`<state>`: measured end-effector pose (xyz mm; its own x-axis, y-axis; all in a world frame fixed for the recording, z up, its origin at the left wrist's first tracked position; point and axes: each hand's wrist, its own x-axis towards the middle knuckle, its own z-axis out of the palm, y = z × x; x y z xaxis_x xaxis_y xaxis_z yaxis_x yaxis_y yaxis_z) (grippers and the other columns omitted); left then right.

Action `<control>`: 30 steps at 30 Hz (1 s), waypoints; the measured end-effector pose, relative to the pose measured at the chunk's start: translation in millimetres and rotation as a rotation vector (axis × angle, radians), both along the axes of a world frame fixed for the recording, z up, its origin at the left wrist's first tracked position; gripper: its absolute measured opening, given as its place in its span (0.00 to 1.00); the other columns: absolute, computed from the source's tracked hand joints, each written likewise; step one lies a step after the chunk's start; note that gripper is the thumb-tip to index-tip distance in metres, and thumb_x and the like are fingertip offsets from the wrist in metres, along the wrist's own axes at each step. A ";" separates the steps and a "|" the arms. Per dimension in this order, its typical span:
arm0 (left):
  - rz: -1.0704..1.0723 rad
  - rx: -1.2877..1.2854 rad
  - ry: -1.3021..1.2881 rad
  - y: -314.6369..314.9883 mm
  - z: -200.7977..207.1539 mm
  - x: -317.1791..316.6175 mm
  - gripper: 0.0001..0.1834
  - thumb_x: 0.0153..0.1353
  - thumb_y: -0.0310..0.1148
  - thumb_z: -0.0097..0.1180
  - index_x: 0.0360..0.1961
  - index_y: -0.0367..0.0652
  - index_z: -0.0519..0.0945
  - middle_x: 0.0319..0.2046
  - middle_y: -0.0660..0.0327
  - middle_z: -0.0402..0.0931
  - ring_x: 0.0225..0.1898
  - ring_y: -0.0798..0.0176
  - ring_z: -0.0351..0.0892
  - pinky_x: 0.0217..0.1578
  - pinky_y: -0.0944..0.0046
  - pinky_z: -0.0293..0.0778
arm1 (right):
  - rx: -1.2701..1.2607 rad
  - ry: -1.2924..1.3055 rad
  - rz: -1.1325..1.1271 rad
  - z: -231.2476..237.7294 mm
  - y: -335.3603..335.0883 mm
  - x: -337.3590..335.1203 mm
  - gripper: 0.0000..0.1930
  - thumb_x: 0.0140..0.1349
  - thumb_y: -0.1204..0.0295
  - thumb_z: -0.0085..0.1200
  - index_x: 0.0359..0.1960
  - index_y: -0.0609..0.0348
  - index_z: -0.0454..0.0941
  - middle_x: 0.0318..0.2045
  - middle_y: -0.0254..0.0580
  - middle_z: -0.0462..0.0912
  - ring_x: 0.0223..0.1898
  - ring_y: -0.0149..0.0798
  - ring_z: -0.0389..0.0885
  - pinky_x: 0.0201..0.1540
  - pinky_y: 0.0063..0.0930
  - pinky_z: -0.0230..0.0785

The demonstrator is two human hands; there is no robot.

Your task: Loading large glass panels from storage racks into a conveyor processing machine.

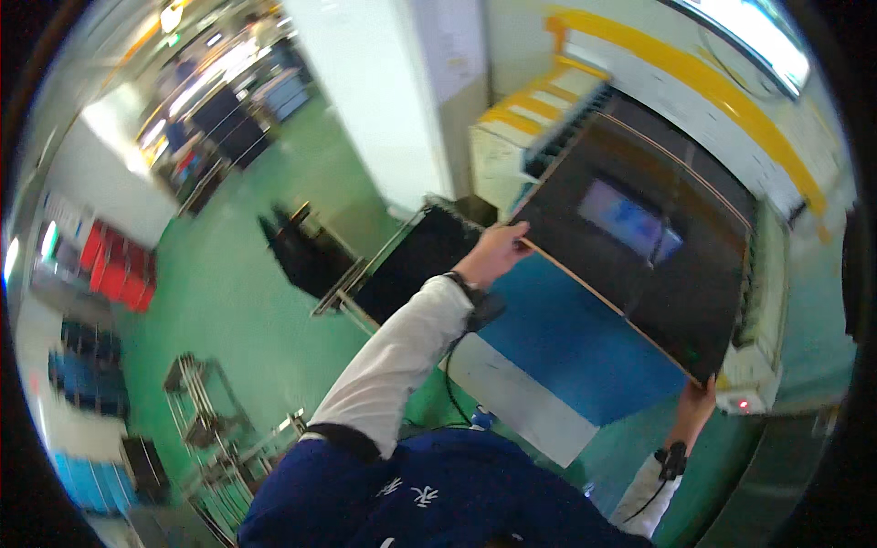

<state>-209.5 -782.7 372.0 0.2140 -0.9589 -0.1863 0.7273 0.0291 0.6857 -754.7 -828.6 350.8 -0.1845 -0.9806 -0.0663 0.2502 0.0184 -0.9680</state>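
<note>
A large dark glossy panel [676, 292] with a thin copper-coloured edge lies tilted across the view, a screen's reflection on its surface. Its near edge runs between my two hands. My left hand [498, 251] grips the near left corner, fingers closed over the edge. At the near right corner, my right hand [696, 409] is closed on the same panel. Its far part lies over the machine bed, where a second dark panel [671, 137] shows beyond another copper-coloured line. Below the near edge is a flat blue surface [566, 333], bordered by a pale grey strip [521, 402].
A white machine housing with yellow tape [694, 78] borders the bed, with a screen [758, 36] above. A rack cart with a dark top [420, 260] stands left of my left hand. Metal frames [196, 411], red bins [119, 265] and a white pillar [384, 100] are farther left.
</note>
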 end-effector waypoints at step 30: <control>0.364 0.498 0.365 356.6 -192.3 148.3 0.16 0.65 0.35 0.54 0.49 0.36 0.72 0.43 0.53 0.73 0.44 0.53 0.76 0.47 0.55 0.76 | 0.392 -0.529 0.337 -62.5 74.1 220.8 0.23 0.66 0.55 0.54 0.49 0.66 0.74 0.46 0.43 0.79 0.49 0.37 0.78 0.50 0.29 0.75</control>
<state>-61.2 -426.2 179.7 0.3449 -0.6207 -0.7041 0.9163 0.0602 0.3959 -533.9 -754.5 288.3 0.2766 -0.8646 -0.4195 0.6016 0.4962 -0.6260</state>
